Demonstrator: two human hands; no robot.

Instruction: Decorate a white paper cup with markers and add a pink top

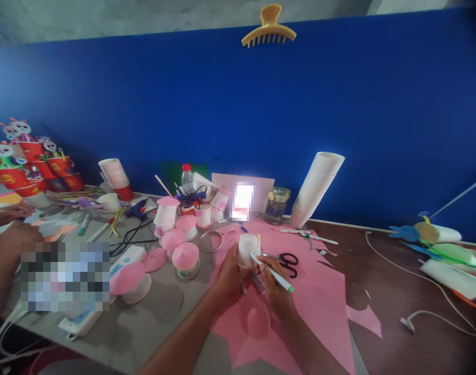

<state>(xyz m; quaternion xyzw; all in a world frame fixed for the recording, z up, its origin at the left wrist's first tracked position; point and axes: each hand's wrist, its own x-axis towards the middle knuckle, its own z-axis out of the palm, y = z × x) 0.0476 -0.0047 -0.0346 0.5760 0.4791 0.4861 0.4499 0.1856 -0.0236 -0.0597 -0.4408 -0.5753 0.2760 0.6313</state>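
Observation:
My left hand [233,272] is wrapped round a small white paper cup [246,245]. In my right hand [276,285] is a white marker [276,274] with a green end, its tip against the side of the cup. Both hands are over a large sheet of pink paper [316,312] with cut edges. Black-handled scissors [288,264] lie on the sheet just right of the cup. Below my hands a rounded pink paper shape [255,320] rests on the sheet.
Left of me stand several cups with pink paper tops [186,258], near a power strip [105,297]. A tall stack of white cups [316,190] leans by the blue partition [207,104]. A glass jar [277,204] stands nearby. Another person's hands [17,232] are at the far left.

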